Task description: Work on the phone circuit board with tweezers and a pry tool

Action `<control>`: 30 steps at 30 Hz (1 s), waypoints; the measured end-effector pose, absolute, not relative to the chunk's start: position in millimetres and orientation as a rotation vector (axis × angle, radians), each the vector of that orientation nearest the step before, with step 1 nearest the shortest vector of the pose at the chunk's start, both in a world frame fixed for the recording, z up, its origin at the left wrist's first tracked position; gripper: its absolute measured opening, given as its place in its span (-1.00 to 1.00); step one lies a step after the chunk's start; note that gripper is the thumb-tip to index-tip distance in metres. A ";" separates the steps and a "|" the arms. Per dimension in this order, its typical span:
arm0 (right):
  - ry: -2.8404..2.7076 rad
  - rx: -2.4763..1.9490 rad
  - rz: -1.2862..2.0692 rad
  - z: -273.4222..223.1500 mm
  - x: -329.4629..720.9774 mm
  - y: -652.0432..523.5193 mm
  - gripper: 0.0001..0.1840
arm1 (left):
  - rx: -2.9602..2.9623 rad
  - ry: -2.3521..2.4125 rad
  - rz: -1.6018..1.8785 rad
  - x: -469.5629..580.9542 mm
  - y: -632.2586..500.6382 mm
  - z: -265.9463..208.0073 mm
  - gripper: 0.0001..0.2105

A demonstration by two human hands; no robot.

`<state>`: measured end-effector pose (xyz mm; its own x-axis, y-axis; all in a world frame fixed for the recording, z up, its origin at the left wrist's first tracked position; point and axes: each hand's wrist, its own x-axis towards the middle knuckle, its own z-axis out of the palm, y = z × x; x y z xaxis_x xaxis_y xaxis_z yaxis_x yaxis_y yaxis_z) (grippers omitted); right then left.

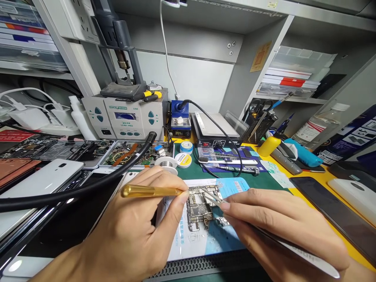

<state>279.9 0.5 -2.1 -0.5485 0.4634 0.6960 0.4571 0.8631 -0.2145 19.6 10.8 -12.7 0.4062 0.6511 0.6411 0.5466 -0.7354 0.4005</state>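
Note:
A phone circuit board (199, 211) lies on a white and blue sheet (182, 252) in front of me. My left hand (138, 219) pinches a slim gold-coloured pen-like tool (149, 191) near its front end; its tip is hidden by my fingers at the board's upper left. From the right, my right hand (279, 223) grips metal tweezers (213, 199), their points over the board's upper part. Whether the tips touch the board I cannot tell. A small separate metal piece (222, 221) sits just right of the board.
A hot air station (126, 117) stands at the back left, its thick black hose (117, 172) crossing the left side. Behind the board are a solder spool (166, 164), a heating plate (219, 127) and a soldering handle (237, 170). Several phones (44, 188) lie left; a dark phone (326, 207) lies right.

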 end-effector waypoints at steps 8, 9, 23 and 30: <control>-2.185 -0.670 -0.001 -1.0 280.3 0.1 -0.74 | 2.531 1.058 1.251 19.5 10.3 -14.0 -0.84; -2.181 -0.665 0.006 -1.1 280.2 0.4 -0.73 | 2.530 1.057 1.253 19.8 10.6 -13.7 -0.84; -2.180 -0.654 0.053 11.6 275.1 -0.2 -0.71 | 2.545 1.087 1.250 17.7 9.7 -13.1 -0.83; -1.932 -0.938 0.153 16.7 277.4 2.4 -0.80 | 2.522 1.109 1.235 18.5 9.5 -15.5 -0.85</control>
